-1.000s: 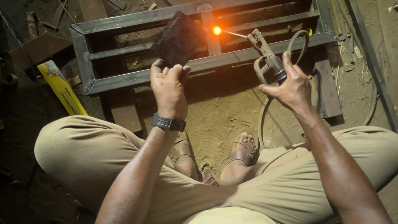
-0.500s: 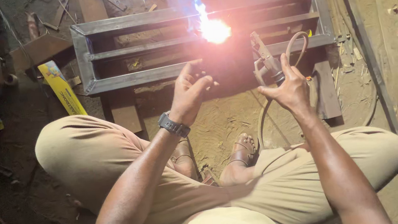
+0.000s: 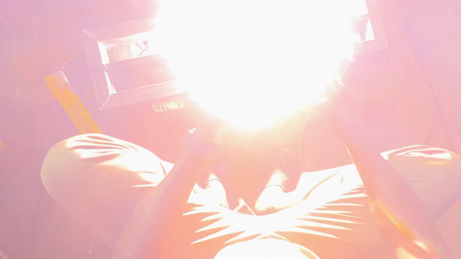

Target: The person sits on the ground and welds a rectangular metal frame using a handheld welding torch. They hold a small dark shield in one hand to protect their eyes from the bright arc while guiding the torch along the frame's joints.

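Since the earlier frame, the small orange spark has swollen into a white welding glare (image 3: 258, 44) that swallows the middle of the grey rectangular metal frame (image 3: 128, 63), leaving only its left and right ends visible on the dirt floor. Both forearms rise into the light; the left hand (image 3: 204, 141) and right hand (image 3: 341, 111) sit at the glare's lower edge, and I cannot tell whether their fingers are open or closed. A yellow flat bar (image 3: 72, 102) leans just left of the frame, and tan trousers (image 3: 101, 174) cover the folded knees
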